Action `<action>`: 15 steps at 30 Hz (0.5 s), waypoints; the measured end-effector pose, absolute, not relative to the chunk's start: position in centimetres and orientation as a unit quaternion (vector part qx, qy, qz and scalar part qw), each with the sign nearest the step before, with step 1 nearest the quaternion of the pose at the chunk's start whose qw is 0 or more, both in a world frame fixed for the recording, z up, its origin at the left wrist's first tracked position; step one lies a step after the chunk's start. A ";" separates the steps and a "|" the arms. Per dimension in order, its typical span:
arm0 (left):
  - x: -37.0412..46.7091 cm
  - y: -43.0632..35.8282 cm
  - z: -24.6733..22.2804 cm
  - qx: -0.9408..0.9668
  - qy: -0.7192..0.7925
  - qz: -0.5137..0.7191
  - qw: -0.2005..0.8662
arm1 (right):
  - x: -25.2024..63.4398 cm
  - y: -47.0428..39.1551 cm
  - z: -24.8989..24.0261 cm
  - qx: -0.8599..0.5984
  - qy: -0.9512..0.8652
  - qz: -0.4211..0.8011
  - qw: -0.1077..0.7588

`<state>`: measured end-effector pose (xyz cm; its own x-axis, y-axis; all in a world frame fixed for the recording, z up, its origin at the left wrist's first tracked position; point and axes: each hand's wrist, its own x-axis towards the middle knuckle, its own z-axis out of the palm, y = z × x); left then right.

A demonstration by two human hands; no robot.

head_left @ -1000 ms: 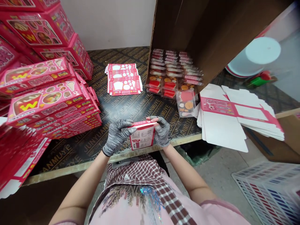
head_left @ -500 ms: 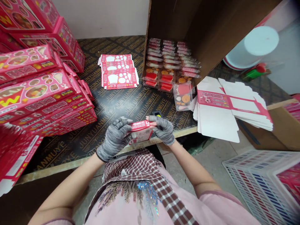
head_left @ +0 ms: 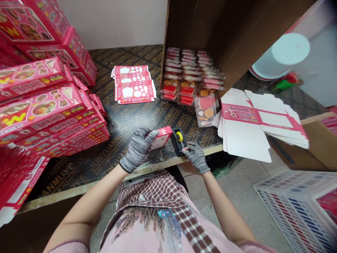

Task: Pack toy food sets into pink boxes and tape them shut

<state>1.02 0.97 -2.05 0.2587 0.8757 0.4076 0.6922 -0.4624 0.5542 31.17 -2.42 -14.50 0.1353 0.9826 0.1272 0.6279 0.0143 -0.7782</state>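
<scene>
My left hand (head_left: 139,149), in a grey knit glove, grips a small pink-and-white box (head_left: 161,137) just above the table's front edge. Right beside that box stands a black tape dispenser (head_left: 179,147) with a yellow roll of tape (head_left: 179,136). My right hand (head_left: 196,156), gloved alike with bare fingertips, has its thumb and fingers pinched at the dispenser's near end, on the tape. The tape's free end is too small to make out.
Pink printed boxes (head_left: 52,105) are piled high on the left. Flat window cards (head_left: 135,92) lie at the back. An open carton (head_left: 207,28) holds several rows of clear packs (head_left: 183,66). Unfolded box blanks (head_left: 247,131) overhang the right edge, above white plastic baskets (head_left: 284,200).
My right hand has let go of the box and moved right and down to the tape dispenser. My left hand keeps the box and has turned it, its right end now higher.
</scene>
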 end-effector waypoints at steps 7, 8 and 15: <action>1.1 0.6 -0.7 0.835 0.467 0.291 0.004 | 29.6 -2.5 -12.3 -0.667 -0.559 0.218 0.441; 1.3 0.6 -0.6 0.840 0.463 0.281 -0.033 | 29.6 -2.8 -12.0 -0.669 -0.544 0.213 0.458; 2.2 0.8 -0.9 0.843 0.455 0.265 -0.112 | 29.3 -5.9 -14.1 -0.707 -0.458 0.273 0.465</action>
